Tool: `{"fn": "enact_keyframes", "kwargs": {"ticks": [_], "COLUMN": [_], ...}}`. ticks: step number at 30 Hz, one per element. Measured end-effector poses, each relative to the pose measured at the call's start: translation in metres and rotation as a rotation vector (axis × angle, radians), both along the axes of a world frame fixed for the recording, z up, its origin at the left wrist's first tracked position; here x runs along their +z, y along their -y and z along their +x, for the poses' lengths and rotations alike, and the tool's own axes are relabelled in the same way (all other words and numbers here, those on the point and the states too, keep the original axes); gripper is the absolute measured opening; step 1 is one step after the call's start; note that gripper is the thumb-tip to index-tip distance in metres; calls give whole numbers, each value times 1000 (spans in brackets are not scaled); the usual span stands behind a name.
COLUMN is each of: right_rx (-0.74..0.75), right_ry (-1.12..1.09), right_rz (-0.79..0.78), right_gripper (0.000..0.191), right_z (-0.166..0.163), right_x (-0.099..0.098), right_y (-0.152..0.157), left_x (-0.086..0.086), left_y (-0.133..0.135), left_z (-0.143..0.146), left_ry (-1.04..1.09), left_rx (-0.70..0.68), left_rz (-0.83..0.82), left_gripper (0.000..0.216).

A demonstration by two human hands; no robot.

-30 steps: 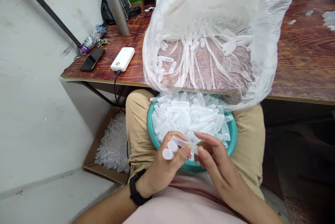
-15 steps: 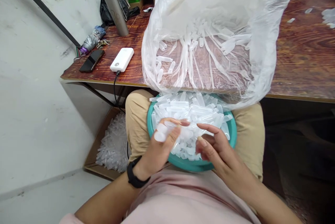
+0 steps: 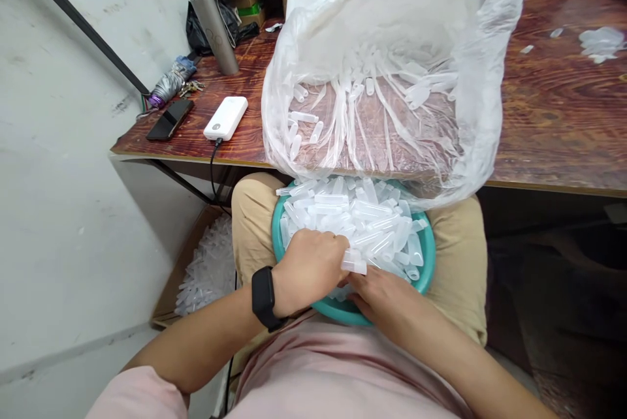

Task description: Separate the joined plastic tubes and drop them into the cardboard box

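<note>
A teal basin [image 3: 428,256] sits on my lap, heaped with translucent white plastic tubes [image 3: 372,210]. My left hand [image 3: 313,265], back up and knuckles forward, is closed over the basin. A short bundle of plastic tubes [image 3: 354,262] sticks out of it on the thumb side. My right hand [image 3: 386,292] reaches in low at the near right part of the basin, close under the left fingers. Its fingertips are hidden there, so whether it grips a tube is unclear.
A clear plastic bag [image 3: 482,145] with some tubes inside lies open on the wooden table [image 3: 553,125]. To its left are a power bank [image 3: 226,117], a phone [image 3: 170,120] and a steel flask [image 3: 210,21]. A cardboard box [image 3: 164,305] of tubes stands on the floor.
My left hand has turned from palm-up, showing tube ends, to knuckles-up. My right hand has dropped from open above the basin to under the left hand. The view has shifted slightly.
</note>
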State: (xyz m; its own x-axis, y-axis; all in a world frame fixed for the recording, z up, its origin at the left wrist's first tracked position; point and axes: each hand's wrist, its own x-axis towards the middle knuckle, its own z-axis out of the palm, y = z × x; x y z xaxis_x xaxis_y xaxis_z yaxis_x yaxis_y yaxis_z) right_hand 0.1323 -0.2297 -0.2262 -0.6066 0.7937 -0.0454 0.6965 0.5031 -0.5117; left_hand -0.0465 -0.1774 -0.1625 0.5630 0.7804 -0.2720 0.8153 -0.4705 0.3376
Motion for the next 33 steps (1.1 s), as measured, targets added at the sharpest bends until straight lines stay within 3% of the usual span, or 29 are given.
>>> {"fn": "enact_keyframes", "kwargs": {"ticks": [6, 11, 15, 17, 19, 24, 28, 33], "right_rx": [-3, -61, -214, -321, -391, -468, -528, -372], "right_ry": [-53, -221, -386, -432, -455, -623, -772, -531], "right_rz": [-19, -90, -87, -8, 42, -53, -151, -45], "right_gripper": [29, 27, 22, 23, 26, 24, 24, 25], "right_z": [7, 13, 30, 38, 42, 33, 27, 33], "right_x": [2, 8, 15, 21, 27, 39, 38, 36], "right_y": [4, 13, 20, 21, 19, 11, 4, 2], "left_x": [1, -7, -7, -5, -5, -20, -20, -11], "left_y": [-3, 4, 14, 19, 24, 34, 36, 40], "left_z": [-2, -7, -15, -17, -18, -9, -7, -18], "left_ry": [111, 99, 351, 559, 765, 1264, 1344, 1243], "left_rx": [-9, -72, 31, 186, 345, 605, 742, 683], "left_rz": [-106, -72, -65, -171, -382, -915, -1135, -1139], "left_gripper": [11, 15, 18, 23, 28, 37, 48, 56]}}
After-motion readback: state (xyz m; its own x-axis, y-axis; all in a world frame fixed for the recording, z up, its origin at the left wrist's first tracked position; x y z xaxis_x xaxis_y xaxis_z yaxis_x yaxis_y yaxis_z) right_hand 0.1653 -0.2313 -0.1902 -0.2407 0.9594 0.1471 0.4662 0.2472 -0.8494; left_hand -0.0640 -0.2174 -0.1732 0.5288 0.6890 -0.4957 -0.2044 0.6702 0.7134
